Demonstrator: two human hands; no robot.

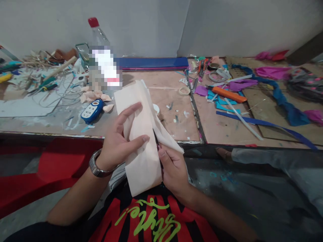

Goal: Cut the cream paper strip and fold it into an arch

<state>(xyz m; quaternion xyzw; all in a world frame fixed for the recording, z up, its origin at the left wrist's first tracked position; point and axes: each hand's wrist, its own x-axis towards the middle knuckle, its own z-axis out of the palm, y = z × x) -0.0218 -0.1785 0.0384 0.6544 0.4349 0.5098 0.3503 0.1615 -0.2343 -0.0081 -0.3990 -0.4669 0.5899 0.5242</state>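
Observation:
A folded strip of pale peach paper (pixel 141 161), soft like crepe paper, hangs over my lap in front of the table. My left hand (pixel 123 134), with a metal watch (pixel 97 164) on the wrist, grips it, thumb on top and fingers behind and along its left side. At its right edge, my right hand (pixel 173 164) is closed around scissors (pixel 156 137). Only a dark stretch of blade and a bit of purplish handle show; the rest is hidden by paper and fingers. Right of the blade, a flap of the paper spreads away over my right hand.
On the table are a blue power socket (pixel 92 111), crumpled peach scraps (pixel 94 95), a red-capped bottle (pixel 94 23) and a tape roll (pixel 184 91). An orange cutter (pixel 228 94) and blue strips (pixel 267 124) lie right. A red chair (pixel 68 161) stands left; another person's foot (pixel 224 154) shows below.

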